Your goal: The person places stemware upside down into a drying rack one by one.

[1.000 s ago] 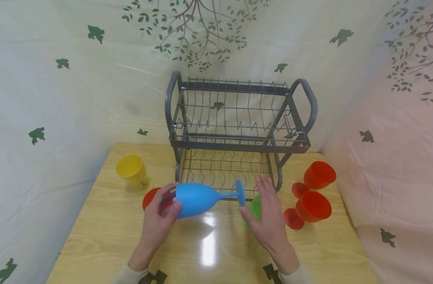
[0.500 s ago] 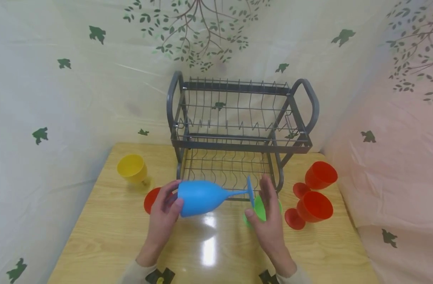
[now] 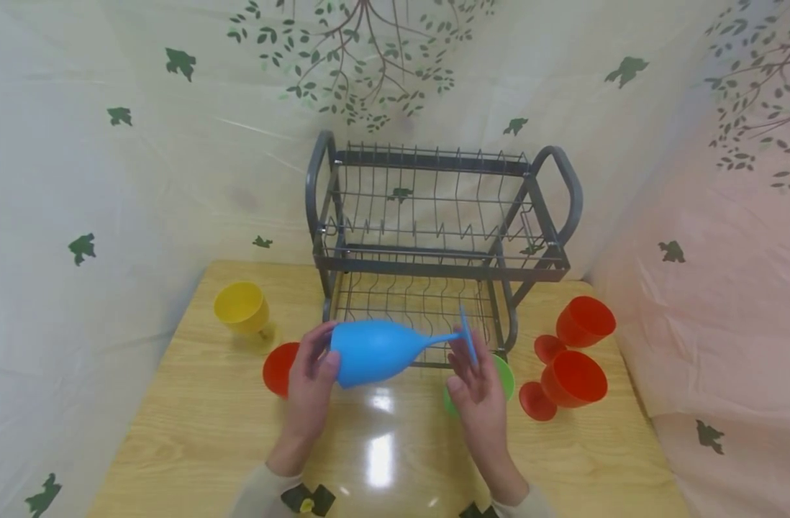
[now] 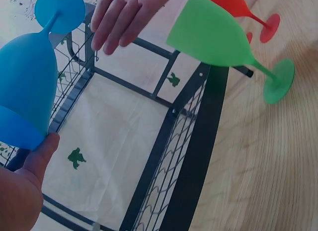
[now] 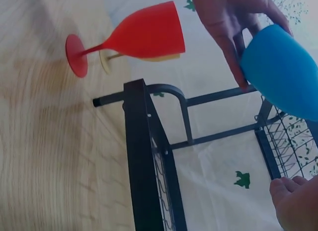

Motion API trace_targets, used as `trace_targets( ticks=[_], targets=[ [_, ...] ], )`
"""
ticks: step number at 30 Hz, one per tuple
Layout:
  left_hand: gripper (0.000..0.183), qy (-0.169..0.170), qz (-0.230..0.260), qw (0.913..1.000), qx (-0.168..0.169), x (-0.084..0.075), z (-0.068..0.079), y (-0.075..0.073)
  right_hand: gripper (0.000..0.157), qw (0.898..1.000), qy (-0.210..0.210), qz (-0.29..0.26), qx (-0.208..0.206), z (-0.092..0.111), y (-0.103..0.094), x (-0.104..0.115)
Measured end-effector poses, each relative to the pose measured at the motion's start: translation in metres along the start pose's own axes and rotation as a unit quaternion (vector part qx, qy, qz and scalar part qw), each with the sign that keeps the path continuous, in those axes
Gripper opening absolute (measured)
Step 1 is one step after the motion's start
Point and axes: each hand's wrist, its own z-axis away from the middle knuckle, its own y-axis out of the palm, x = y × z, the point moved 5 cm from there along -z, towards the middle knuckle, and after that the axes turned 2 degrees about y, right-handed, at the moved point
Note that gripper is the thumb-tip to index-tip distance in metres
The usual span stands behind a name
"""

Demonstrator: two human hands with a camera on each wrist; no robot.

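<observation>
A blue plastic wine glass (image 3: 377, 351) lies sideways in the air in front of the rack, its foot pointing right. My left hand (image 3: 314, 388) holds it by the rim end, thumb in front; the thumb on the bowl also shows in the left wrist view. At the foot is my right hand (image 3: 480, 403), fingers extended behind the disc; whether they touch it I cannot tell. Behind that hand a green wine glass (image 3: 502, 378) stands on the table, partly hidden. A red wine glass (image 3: 280, 369) stands beside my left hand, partly covered by it.
A dark two-tier dish rack (image 3: 443, 267) stands at the back of the wooden table (image 3: 194, 432). A yellow wine glass (image 3: 241, 306) is at the left. Two red wine glasses, one nearer (image 3: 573, 379) and one farther (image 3: 586, 321), stand at the right.
The blue wine glass has moved a little to the right and up with my left hand. My right hand has turned, its fingers now behind the foot, and more of the green wine glass shows.
</observation>
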Motion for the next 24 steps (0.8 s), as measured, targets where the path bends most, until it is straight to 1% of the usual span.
trace_targets(
  ticks=[2,6,8,13,17,24],
  targets=[
    [0.042,-0.006,0.009,0.9999,0.002,0.001,0.000,0.004,0.066,1.000,-0.006,-0.002,0.005,0.000,0.002,-0.002],
    [0.043,-0.017,0.029,0.9994,0.006,0.002,0.001,0.012,0.062,1.000,-0.007,0.015,0.009,0.002,0.005,-0.005],
    [0.044,-0.018,0.039,0.9990,0.008,0.003,0.002,0.015,0.060,1.000,0.003,0.027,0.006,0.003,0.006,-0.006],
    [0.043,-0.011,0.061,0.9980,0.013,0.008,0.003,0.025,0.055,0.999,0.023,0.031,0.009,0.003,0.010,-0.008],
    [0.043,-0.013,0.075,0.9971,0.012,0.011,0.005,0.030,0.053,0.999,0.022,0.038,0.009,0.002,0.013,-0.009],
    [0.043,-0.030,0.085,0.9960,0.006,0.015,0.009,0.037,0.048,0.999,0.012,0.034,0.006,0.002,0.015,-0.009]
  ],
)
